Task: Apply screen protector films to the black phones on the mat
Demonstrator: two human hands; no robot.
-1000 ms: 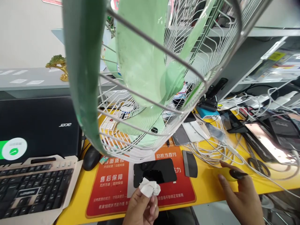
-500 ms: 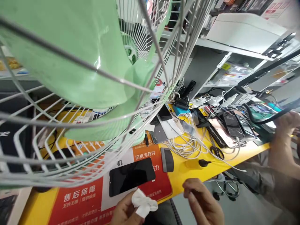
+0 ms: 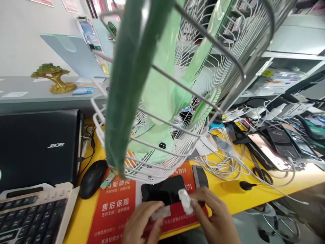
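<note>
My right hand (image 3: pixel 214 215) pinches a crumpled white tissue (image 3: pixel 186 202) between thumb and fingertips. Just left of it, my left hand (image 3: pixel 143 222) has thumb and fingers around a flat, pale grey piece (image 3: pixel 161 213), blurred by motion. Beyond both hands a black smartphone (image 3: pixel 162 190) lies face up on the red printed mat (image 3: pixel 111 217). The fan's guard hides part of the desk behind the phone.
A green fan (image 3: pixel 162 98) with a wire guard looms close in front. To the left are an Acer laptop (image 3: pixel 38 145), a mouse (image 3: pixel 93 179) and a keyboard (image 3: pixel 33 217). Coiled white cables (image 3: pixel 220 162), scissors (image 3: pixel 262 175), a yellow bottle (image 3: pixel 232 186) and several phones lie right.
The tissue has passed from my left hand to my right, and my left hand now has the pale grey piece. My view has swung left, bringing the laptop and keyboard into sight.
</note>
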